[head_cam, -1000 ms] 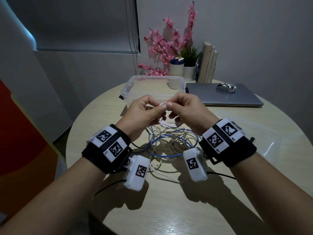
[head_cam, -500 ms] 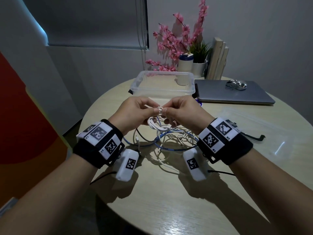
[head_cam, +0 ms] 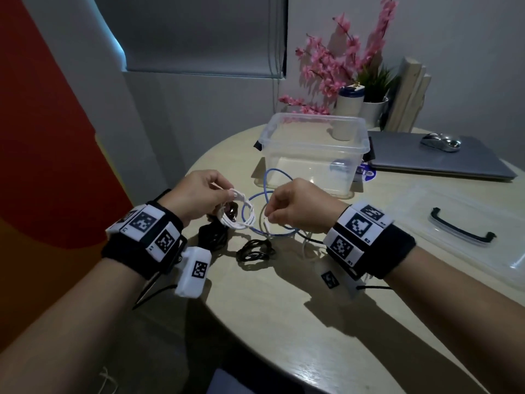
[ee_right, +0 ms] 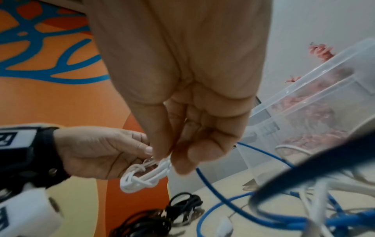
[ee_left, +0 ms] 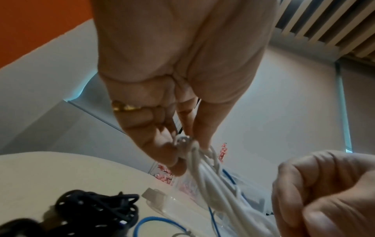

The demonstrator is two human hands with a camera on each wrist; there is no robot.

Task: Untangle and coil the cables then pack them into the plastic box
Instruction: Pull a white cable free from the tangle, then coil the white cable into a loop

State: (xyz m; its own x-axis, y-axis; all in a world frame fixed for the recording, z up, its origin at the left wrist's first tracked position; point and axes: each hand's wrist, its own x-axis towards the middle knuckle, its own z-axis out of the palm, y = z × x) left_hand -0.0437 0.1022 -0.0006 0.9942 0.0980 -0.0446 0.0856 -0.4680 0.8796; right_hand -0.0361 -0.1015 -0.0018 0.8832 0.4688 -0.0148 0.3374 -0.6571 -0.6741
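My left hand (head_cam: 228,196) pinches a small white cable (head_cam: 241,220) wound into a coil, held just above the round table (head_cam: 284,322). The left wrist view shows its thumb and fingers closed on the coil's top (ee_left: 202,173). To the right, my right hand (head_cam: 268,218) pinches a strand of white cable (ee_right: 140,179) between thumb and fingertips. A blue cable (head_cam: 266,183) loops loosely on the table between my hands and the clear plastic box (head_cam: 312,118), which stands open behind them.
Two black cable bundles (head_cam: 254,251) lie on the table below my hands. The box lid (head_cam: 483,251) with a black handle lies at the right. A closed laptop (head_cam: 454,163) with a mouse, a cup, flowers and books stand at the back.
My hands have drawn apart from the shared pinch and dropped lower. The white coil stays with the left hand. The view has swung left, so the box now sits further right.
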